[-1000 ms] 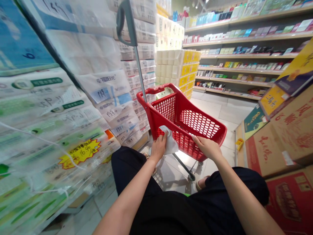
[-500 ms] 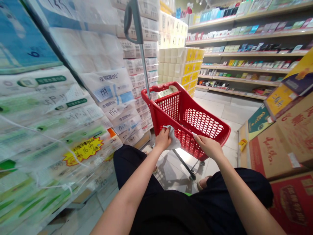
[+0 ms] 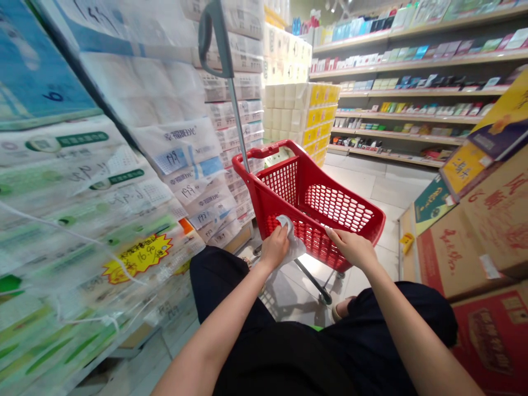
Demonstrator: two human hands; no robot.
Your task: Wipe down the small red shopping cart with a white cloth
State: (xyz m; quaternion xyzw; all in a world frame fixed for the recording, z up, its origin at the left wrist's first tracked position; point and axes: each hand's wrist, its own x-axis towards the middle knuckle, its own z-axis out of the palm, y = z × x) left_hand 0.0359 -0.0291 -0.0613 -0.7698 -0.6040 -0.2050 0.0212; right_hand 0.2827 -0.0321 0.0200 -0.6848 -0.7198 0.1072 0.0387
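Cloth lower on basket wall

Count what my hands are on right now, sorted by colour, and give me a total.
Red: 1, the shopping basket, with the right hand on its near rim.
White: 1, the cloth, pressed against the basket by the left hand.
Total: 2

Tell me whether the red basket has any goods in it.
No: the red basket shows only its bare mesh floor, while the left hand presses a white cloth to its wall.
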